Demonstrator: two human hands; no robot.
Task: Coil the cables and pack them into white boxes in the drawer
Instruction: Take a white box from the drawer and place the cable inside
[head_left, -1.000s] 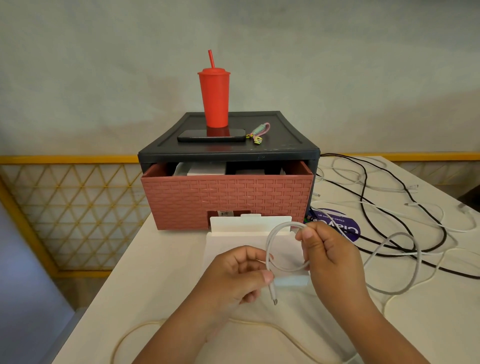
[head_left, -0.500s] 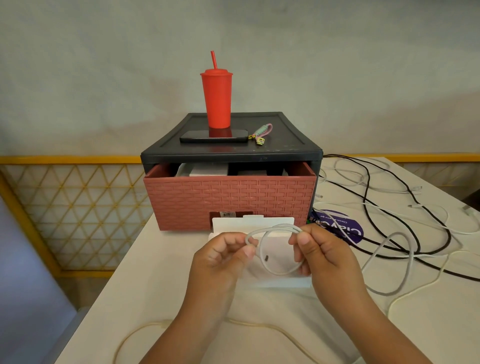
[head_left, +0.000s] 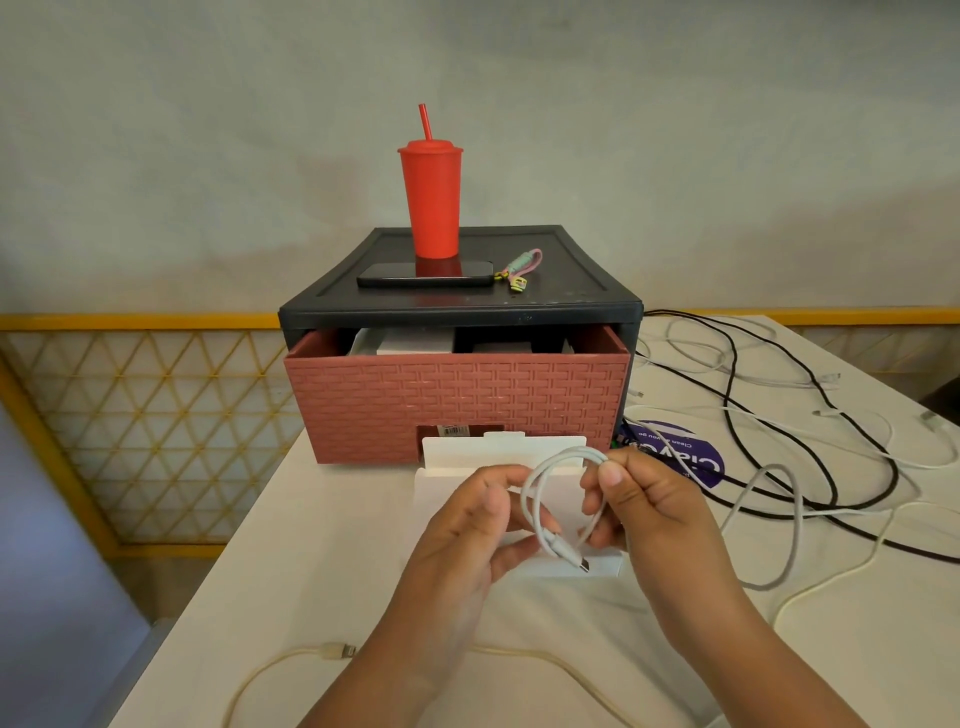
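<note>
Because only the head camera is on hand, we report from that view alone. We find the white cable (head_left: 540, 499) held above the open white box (head_left: 498, 448), which lies on the table (head_left: 322, 561) just in front of the drawer (head_left: 457, 400). The right hand (head_left: 649, 504) pinches the top of the loop between thumb and forefinger. The left hand (head_left: 467, 525) is curled, and appears to pinch the lower side of the loop near the plug (head_left: 582, 564). From the right hand, the uncoiled length trails away across the table to the right, among the loose cables (head_left: 779, 415).

We judge the step in hand to be the coiling, with a loop or two made and most of the length yet to be gathered. To do it well, we advise:
- keeping the right pinch fixed as the anchor;
- feeding each new turn with the left hand at the same size as the first;
- letting the cable roll between the fingers so it takes no twist;
- keeping the coil small enough for the box.

The loop stands roughly upright, with its long axis running top to bottom. The plug points down and to the right, over the near edge of the box.
</note>
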